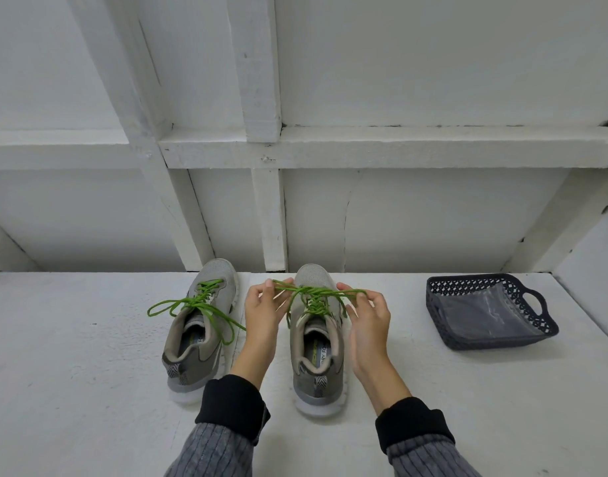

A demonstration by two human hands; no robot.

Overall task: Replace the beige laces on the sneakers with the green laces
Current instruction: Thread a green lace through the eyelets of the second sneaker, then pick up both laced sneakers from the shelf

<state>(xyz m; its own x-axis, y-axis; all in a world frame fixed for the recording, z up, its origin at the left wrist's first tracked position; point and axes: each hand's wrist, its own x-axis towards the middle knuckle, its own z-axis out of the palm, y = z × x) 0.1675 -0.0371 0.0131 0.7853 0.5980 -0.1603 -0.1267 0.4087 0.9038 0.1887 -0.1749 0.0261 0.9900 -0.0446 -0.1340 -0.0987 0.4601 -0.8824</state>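
Note:
Two grey sneakers stand side by side on the white surface, toes pointing away from me. The left sneaker (pixel 201 325) carries a green lace (pixel 195 304) tied in a bow, its loops spread to both sides. The right sneaker (pixel 318 339) is threaded with another green lace (pixel 312 297). My left hand (pixel 264 311) pinches one end of that lace to the left of the shoe. My right hand (pixel 368 315) pinches the other end on the right. Both ends are pulled taut and cross over the shoe's tongue. No beige lace is visible.
A dark plastic basket (pixel 540 328) with a handle sits at the right, holding a clear plastic bag. White wooden wall framing (pixel 271 215) rises directly behind the shoes. The white surface (pixel 71 356) stretches out to the left and toward me.

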